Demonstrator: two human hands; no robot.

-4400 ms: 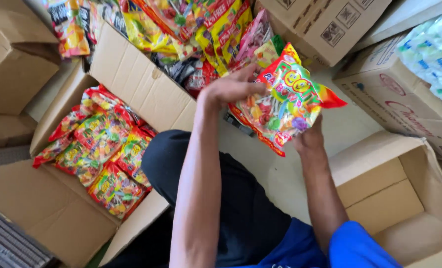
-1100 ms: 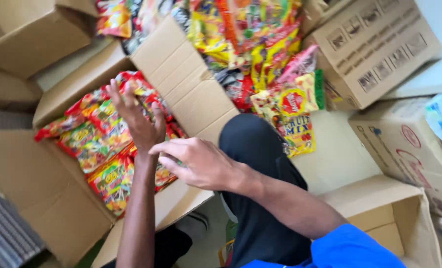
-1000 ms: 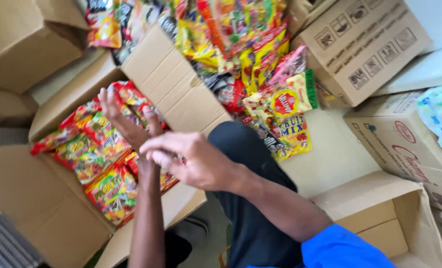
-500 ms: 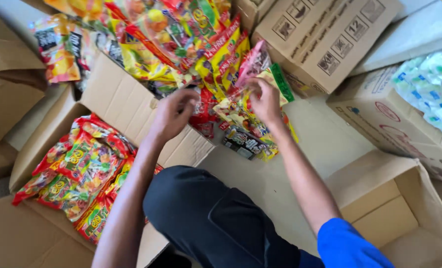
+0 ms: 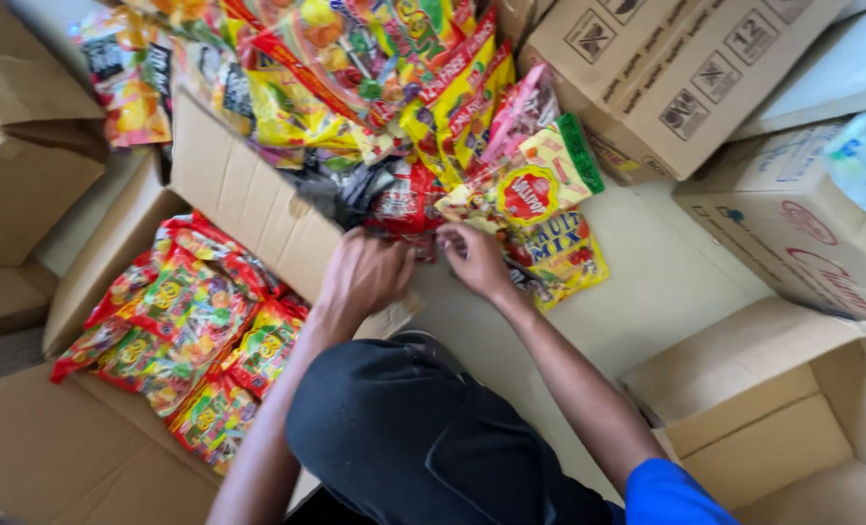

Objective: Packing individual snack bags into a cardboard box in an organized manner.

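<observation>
A heap of bright sweet packets (image 5: pixel 375 78) lies on the floor ahead of me. My left hand (image 5: pixel 365 277) reaches into its lower edge at a red packet (image 5: pixel 404 206); its fingers curl out of sight, so the grip is hidden. My right hand (image 5: pixel 477 258) pinches the lower corner of a yellow packet (image 5: pixel 550 175) with a red badge. Another yellow packet (image 5: pixel 574 255) lies flat just right of that hand. At my left, an open cardboard box (image 5: pixel 248 204) holds several red and green packets (image 5: pixel 180 331) in rows.
An open brown box (image 5: pixel 793 408) sits at the lower right. Closed cartons stand at the upper right (image 5: pixel 676 68) and right (image 5: pixel 793 228). More cardboard boxes (image 5: pixel 25 165) crowd the left. My knee in black trousers (image 5: pixel 423 437) is below the hands.
Both hands left the open box on the left and swung up to the heap. In the last half second they dropped to its lower edge and closed in on packets there.
</observation>
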